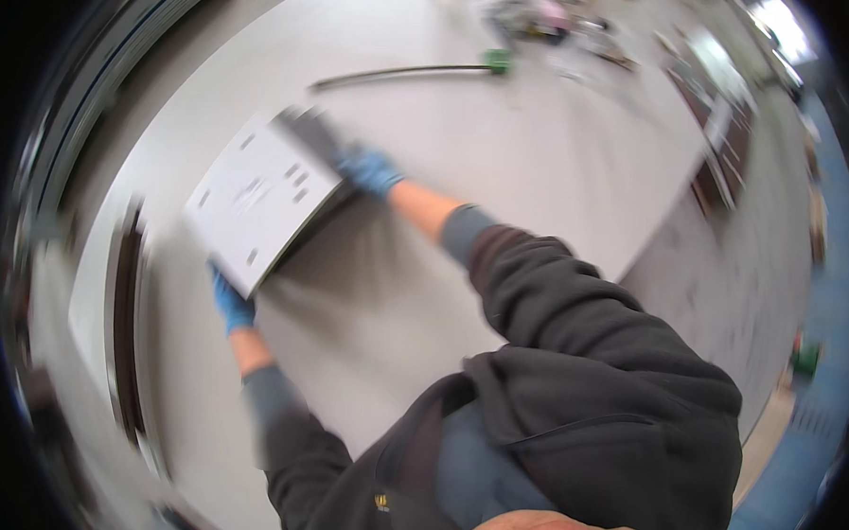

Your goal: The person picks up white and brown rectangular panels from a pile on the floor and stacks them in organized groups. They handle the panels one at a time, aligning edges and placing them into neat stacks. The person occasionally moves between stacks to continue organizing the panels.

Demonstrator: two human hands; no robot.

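Note:
A white rectangular panel (257, 196) with several small dark marks or slots on its face is held tilted above the pale table (376, 301). Its dark underside shows along the right edge, and a shadow falls on the tabletop below. My left hand (233, 301), in a blue glove, grips the panel's near corner. At the far right side, my right hand (372, 173), gloved in blue too, closes on the panel's edge next to a grey part (307, 132) that is blurred. Fingers under the panel are hidden.
Beyond the panel lies a long thin rod (404, 73) with a green block (497, 62) at one end. Loose small items and bags (544, 19) clutter the far side. Dark brown strips (126, 328) lie at the left, brown panels (728, 150) at the right.

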